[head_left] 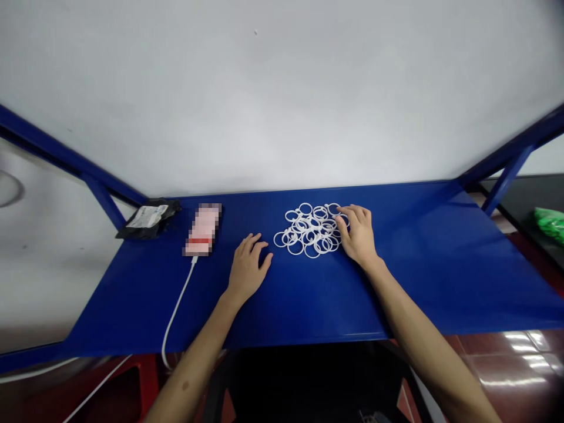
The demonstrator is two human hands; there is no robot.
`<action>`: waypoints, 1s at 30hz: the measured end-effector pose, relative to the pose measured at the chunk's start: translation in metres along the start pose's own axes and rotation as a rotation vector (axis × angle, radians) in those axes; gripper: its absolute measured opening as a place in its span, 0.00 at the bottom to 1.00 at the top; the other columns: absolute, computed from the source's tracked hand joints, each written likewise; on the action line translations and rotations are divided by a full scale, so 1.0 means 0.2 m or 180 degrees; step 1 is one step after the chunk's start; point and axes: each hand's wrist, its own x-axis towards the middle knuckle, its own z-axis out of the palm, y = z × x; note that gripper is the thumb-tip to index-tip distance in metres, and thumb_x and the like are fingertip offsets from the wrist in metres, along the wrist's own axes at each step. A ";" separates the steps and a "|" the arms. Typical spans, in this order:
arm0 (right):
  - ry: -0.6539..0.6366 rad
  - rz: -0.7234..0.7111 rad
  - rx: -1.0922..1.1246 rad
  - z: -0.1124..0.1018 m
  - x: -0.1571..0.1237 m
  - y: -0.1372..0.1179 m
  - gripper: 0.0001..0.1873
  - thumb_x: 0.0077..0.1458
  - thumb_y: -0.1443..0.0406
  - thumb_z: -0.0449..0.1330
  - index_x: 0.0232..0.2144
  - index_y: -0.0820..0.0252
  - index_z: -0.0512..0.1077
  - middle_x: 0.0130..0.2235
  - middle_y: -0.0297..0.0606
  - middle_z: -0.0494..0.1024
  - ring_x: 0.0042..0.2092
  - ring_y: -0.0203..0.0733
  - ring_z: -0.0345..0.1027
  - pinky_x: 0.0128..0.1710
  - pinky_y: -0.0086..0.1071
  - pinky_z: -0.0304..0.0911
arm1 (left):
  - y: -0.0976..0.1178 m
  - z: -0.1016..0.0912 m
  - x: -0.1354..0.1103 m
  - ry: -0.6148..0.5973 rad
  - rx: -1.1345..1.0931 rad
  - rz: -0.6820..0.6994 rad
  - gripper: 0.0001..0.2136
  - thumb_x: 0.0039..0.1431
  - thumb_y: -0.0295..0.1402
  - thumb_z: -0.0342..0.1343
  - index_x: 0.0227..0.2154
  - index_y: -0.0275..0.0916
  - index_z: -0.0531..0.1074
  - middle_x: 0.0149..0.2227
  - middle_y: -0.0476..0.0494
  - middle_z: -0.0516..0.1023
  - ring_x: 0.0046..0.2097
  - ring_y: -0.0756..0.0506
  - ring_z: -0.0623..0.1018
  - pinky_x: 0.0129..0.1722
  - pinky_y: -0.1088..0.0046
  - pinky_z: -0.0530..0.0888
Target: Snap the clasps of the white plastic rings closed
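Note:
A loose pile of several white rings [311, 230] lies on the blue tabletop [440, 264] near the middle. My right hand [359, 235] rests at the pile's right edge, fingers curled onto the nearest rings; whether it grips one I cannot make out. My left hand [247, 267] lies flat on the table a little left of the pile, fingers slightly spread, holding nothing.
A phone [202, 229] lies left of my left hand, with a white cable [176, 308] running off the front edge. A black packet [147, 218] sits at the back left corner. Blue frame struts rise on both sides. Something green [550, 223] lies far right.

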 end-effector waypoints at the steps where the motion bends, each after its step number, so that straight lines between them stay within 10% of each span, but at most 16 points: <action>1: 0.0004 -0.0028 -0.0011 0.00 0.00 0.00 0.18 0.68 0.57 0.51 0.51 0.59 0.73 0.50 0.46 0.77 0.56 0.53 0.63 0.57 0.52 0.59 | 0.00 0.00 0.00 0.0000 0.0002 -0.0001 0.10 0.66 0.36 0.53 0.47 0.40 0.71 0.59 0.35 0.71 0.64 0.34 0.67 0.61 0.47 0.67; 30: -0.0050 -0.0342 -0.0193 0.06 -0.01 -0.04 0.14 0.66 0.60 0.56 0.48 0.60 0.75 0.47 0.46 0.78 0.54 0.54 0.64 0.56 0.51 0.60 | 0.04 0.02 0.04 0.0037 0.0113 0.0299 0.16 0.66 0.37 0.54 0.52 0.36 0.70 0.57 0.34 0.73 0.61 0.32 0.68 0.61 0.48 0.66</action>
